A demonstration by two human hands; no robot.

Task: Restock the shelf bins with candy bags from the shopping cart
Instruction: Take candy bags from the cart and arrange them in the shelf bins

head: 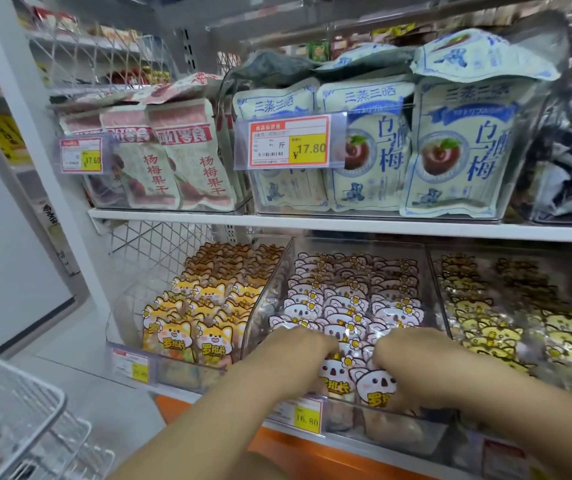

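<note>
In the middle bin [267, 299], our left hand [307, 344] and right hand [404, 351] settle candy bags [340, 306]; whether they clamp any, we cannot tell. Next we likely fetch more from the cart [18, 410].

I'm seeing koala candy bags [353, 306] standing upright in rows, filling the clear middle bin [266, 292] — wire cart [14, 407] sitting near-left.
</note>
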